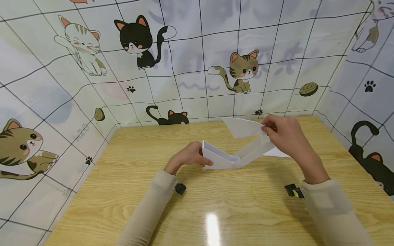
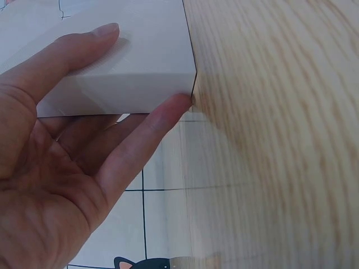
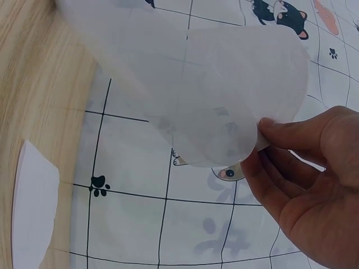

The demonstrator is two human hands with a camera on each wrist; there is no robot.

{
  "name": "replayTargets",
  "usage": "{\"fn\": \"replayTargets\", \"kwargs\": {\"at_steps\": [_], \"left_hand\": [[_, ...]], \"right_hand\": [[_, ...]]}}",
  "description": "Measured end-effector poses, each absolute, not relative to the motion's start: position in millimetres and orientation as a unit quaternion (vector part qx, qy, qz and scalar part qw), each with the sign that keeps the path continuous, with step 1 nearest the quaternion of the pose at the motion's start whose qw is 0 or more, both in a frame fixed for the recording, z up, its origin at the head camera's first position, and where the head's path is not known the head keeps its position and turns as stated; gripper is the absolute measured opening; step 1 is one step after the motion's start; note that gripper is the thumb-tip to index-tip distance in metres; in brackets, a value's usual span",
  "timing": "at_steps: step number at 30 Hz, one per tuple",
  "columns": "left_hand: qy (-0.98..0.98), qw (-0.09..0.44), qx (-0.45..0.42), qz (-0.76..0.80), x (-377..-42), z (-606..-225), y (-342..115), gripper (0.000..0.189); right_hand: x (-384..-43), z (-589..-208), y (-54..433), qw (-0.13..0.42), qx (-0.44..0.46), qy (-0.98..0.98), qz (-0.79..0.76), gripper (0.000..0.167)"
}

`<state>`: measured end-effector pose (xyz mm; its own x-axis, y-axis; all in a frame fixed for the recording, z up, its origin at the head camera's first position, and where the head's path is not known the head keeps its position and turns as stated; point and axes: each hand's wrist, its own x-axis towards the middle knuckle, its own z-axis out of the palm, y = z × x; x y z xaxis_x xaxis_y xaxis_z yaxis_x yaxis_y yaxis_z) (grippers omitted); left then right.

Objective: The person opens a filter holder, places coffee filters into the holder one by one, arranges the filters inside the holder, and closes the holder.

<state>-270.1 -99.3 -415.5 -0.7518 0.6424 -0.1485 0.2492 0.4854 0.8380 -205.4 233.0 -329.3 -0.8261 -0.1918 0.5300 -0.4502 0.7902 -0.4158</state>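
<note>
My left hand grips the end of a white box-like piece, low over the wooden table. In the left wrist view, the thumb lies along one face of the white piece and a finger reaches its lower corner. From its right end a thin translucent white sheet slopes up to my right hand. Thumb and fingers of the right hand pinch the sheet's edge, and a flap of it spreads out to the left. The right wrist view shows the sheet with a rounded edge, the patterned backdrop faintly visible through it.
A flat white piece lies on the wooden table beneath the right hand. A cat-patterned backdrop rises at the table's back and sides. Small black devices are strapped at both wrists.
</note>
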Motion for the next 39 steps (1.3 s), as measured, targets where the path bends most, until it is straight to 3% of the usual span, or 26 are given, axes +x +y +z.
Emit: {"fn": "replayTargets", "kwargs": {"at_steps": [39], "left_hand": [[0.833, 0.229, 0.263, 0.429, -270.5, -415.6, -98.4, 0.040]], "right_hand": [[-207.4, -335.2, 219.4, 0.225, 0.197, -0.922, 0.248, 0.005]]}}
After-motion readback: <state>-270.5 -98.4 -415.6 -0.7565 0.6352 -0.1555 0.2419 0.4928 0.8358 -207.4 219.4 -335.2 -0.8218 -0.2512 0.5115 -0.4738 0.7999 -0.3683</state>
